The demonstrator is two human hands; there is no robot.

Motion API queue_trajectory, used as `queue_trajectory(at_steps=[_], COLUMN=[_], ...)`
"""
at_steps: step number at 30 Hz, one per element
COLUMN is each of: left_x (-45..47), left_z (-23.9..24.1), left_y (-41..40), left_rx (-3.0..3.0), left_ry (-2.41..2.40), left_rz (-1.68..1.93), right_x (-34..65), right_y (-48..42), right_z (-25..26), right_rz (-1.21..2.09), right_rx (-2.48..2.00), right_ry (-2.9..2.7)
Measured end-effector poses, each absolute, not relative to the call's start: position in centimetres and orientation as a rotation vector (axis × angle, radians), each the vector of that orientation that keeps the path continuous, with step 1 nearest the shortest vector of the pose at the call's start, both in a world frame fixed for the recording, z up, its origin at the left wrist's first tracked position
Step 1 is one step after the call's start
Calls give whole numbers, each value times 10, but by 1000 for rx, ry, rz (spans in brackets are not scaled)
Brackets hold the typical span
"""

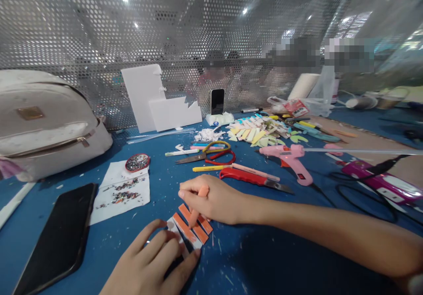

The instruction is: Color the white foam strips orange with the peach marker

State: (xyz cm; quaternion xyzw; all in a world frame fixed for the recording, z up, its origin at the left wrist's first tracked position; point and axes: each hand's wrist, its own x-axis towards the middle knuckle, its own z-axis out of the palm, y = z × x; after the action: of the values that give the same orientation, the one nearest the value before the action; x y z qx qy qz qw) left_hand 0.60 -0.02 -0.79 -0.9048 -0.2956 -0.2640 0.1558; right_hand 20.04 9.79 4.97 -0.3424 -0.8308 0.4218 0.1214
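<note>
My right hand (214, 198) is closed around a thick orange marker (193, 218), its lower end down on the small strips. Those orange strips (184, 227) lie side by side on the blue table, with white showing at some ends and edges. My left hand (155, 257) is at their near left side, its fingers bent and its fingertips and thumb pressing on a white strip (174, 229). Part of that strip is hidden under the fingers. Just beyond my right hand lie a red utility knife (243, 177), a yellow pen (208, 168) and scissors (201, 156).
A black phone (57, 237) and a paper with beads (109, 193) lie left, before a white backpack (53, 123). A pink glue gun (291, 158) and a purple power strip (380, 178) with cables are at right. Coloured cut pieces (254, 132) are heaped behind.
</note>
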Motion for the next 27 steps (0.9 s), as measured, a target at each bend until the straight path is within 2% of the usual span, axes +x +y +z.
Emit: queue_trajectory(at_steps=[27], left_x=[7], left_z=[-9], left_y=[2], left_rx=[-2532], left_ry=[-823], left_rz=[-729], right_x=[213], right_y=[92], right_z=[48], right_rz=[1076], right_rx=[-961], right_ry=[-2549])
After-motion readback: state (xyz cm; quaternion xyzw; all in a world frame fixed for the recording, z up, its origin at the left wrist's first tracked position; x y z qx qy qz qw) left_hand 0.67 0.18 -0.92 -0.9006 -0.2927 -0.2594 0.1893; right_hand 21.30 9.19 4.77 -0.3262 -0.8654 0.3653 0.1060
